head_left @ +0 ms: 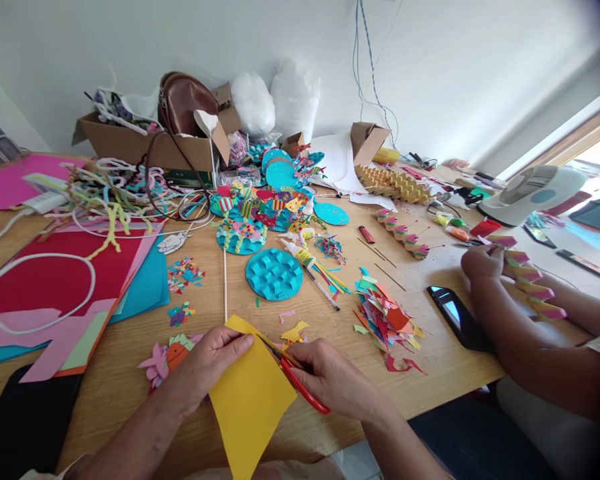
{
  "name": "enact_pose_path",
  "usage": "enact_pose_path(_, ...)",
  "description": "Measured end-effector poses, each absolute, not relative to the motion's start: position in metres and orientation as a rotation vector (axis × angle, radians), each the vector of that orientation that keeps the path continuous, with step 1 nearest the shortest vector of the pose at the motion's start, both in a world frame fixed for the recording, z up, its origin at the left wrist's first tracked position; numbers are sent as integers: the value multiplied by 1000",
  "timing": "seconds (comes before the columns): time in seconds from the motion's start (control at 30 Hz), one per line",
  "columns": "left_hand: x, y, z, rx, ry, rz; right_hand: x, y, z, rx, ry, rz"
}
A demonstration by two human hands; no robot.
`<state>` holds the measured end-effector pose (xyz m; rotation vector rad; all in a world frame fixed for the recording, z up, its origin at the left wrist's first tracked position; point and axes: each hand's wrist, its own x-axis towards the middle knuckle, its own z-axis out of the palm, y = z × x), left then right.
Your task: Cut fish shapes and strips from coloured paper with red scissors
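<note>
now we pinch the yellow paper (253,403), between six and seven o'clock, by its top edge with our left hand (219,357); our right hand (327,373) is wrapped round the red scissors (303,387). the yellow paper seems light, bendy, easily creased: edges suit holding.

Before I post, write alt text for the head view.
A person's left hand holds yellow paper; the right hand holds red-handled scissors at its edge. Paper scraps and a round blue disc lie on the wooden table.
</note>
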<state>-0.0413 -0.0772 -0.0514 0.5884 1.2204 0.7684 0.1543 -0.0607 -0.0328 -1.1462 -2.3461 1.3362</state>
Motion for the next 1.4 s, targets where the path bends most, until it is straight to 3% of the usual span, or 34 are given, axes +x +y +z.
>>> enact_pose_path(1.4, -42, -78, -55, 551, 1005, 720, 151, -60, -45, -1198, -2398, 1240)
